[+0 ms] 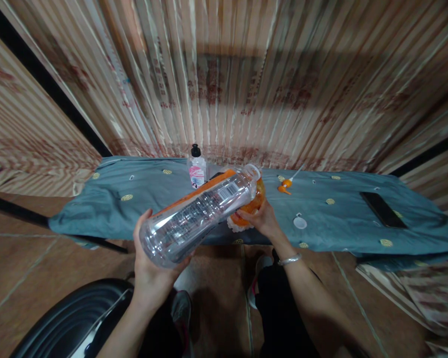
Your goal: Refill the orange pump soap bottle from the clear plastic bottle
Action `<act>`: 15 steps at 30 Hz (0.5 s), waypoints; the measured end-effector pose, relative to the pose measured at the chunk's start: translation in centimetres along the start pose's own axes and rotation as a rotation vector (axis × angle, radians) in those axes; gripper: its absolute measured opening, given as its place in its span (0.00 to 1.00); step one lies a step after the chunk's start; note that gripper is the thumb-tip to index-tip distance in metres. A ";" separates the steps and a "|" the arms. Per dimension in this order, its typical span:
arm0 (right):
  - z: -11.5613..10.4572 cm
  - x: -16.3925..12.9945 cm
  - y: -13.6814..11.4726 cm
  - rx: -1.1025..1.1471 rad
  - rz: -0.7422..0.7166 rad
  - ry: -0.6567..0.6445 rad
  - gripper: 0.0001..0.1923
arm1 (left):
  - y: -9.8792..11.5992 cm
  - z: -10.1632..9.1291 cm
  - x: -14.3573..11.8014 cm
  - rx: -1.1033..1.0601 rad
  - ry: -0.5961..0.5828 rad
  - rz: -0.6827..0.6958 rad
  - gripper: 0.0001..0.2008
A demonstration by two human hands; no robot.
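Note:
My left hand (155,271) is closed around the lower end of a large clear plastic bottle (197,216) with an orange label and a barcode. The bottle is tilted, its uncapped mouth toward the right at the top of an orange bottle (260,191); whether the two touch, I cannot tell. My right hand (263,219) grips the orange bottle, partly hidden behind the clear one. A white, scalloped edge (239,226) shows at its base. On the cloth to the right are an orange pump top (284,186) with a pale tube and a round white cap (299,222).
A small clear bottle with a black top (196,169) stands behind the tilted bottle. A dark phone (383,209) lies on the right of the teal cloth-covered table (339,228). Striped curtains (224,99) hang behind. A round black stool (70,318) is at lower left.

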State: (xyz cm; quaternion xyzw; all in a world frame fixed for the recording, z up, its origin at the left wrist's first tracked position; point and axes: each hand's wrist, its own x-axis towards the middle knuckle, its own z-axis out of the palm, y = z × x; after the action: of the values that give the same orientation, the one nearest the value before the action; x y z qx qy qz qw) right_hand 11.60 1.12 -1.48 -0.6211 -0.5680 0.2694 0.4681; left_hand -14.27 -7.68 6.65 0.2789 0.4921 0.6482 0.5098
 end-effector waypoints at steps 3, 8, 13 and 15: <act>0.0 0.0 -0.2 0.012 -0.006 0.001 0.38 | 0.6 0.2 0.2 -0.035 0.006 -0.099 0.41; 0.1 0.0 -0.1 0.043 -0.034 0.006 0.38 | 0.5 0.1 0.2 -0.049 0.005 -0.160 0.49; 0.1 0.0 0.2 0.020 -0.008 0.008 0.38 | 0.2 0.3 -0.2 0.030 -0.009 -0.027 0.54; 0.1 0.0 0.1 0.029 -0.009 0.008 0.39 | 0.3 0.5 -0.1 0.008 0.007 -0.068 0.45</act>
State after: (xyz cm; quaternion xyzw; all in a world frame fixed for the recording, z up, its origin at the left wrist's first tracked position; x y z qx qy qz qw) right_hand 11.56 1.21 -1.64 -0.6127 -0.5649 0.2730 0.4805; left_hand -13.92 -7.65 7.08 0.2619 0.5058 0.6293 0.5287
